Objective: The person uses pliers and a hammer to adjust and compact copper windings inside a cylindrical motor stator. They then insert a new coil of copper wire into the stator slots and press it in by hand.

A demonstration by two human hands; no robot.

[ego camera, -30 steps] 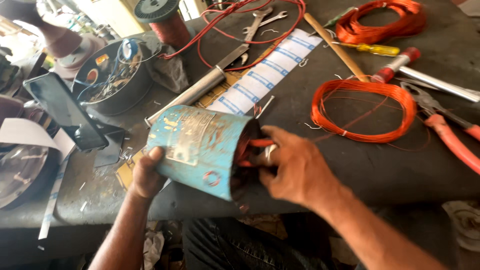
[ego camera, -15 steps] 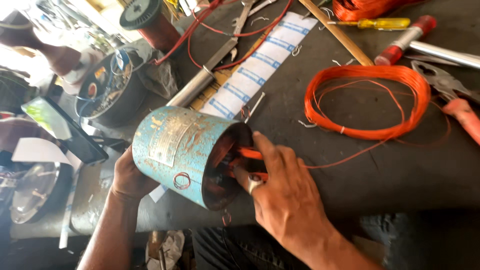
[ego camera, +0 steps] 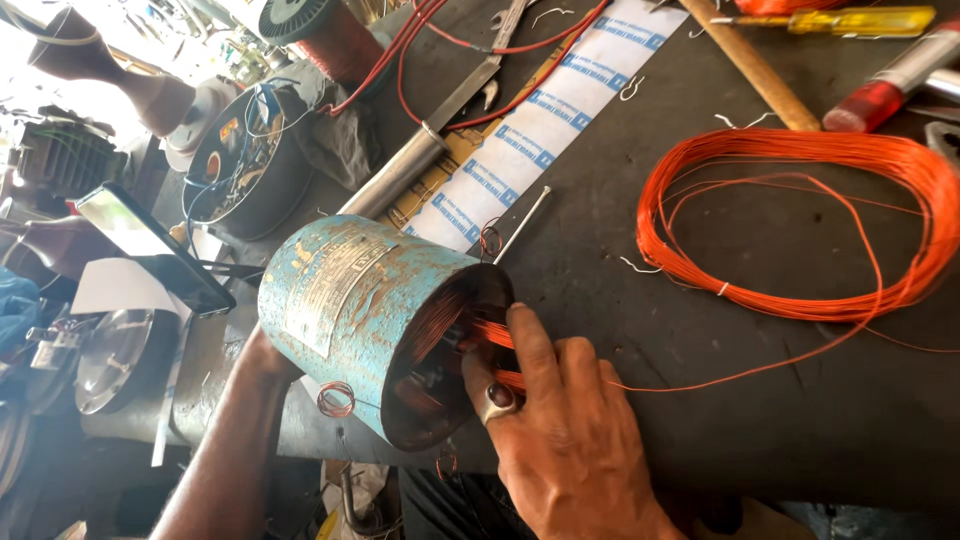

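Note:
A worn blue motor housing (ego camera: 350,300) lies on its side at the near edge of a dark workbench (ego camera: 800,400), its open end facing me with copper windings inside. My left hand (ego camera: 262,360) props the housing from behind on its closed end; most of that hand is hidden. My right hand (ego camera: 560,430), a ring on one finger, presses orange wire (ego camera: 495,335) into the open mouth with its fingertips. From there a thin orange strand runs right to a large coil of orange wire (ego camera: 800,220) lying flat on the bench.
A white strip with blue printing (ego camera: 540,120), a metal tube (ego camera: 400,175), a wooden handle (ego camera: 760,70), a yellow screwdriver (ego camera: 850,20) and red cables (ego camera: 450,40) lie at the back. A black round pot (ego camera: 250,160) of parts and a phone (ego camera: 150,250) sit left.
The view has closed in on the housing. My right hand has shifted from gripping the rim to pressing orange wire into the opening with straightened fingers. The left hand stays behind the housing.

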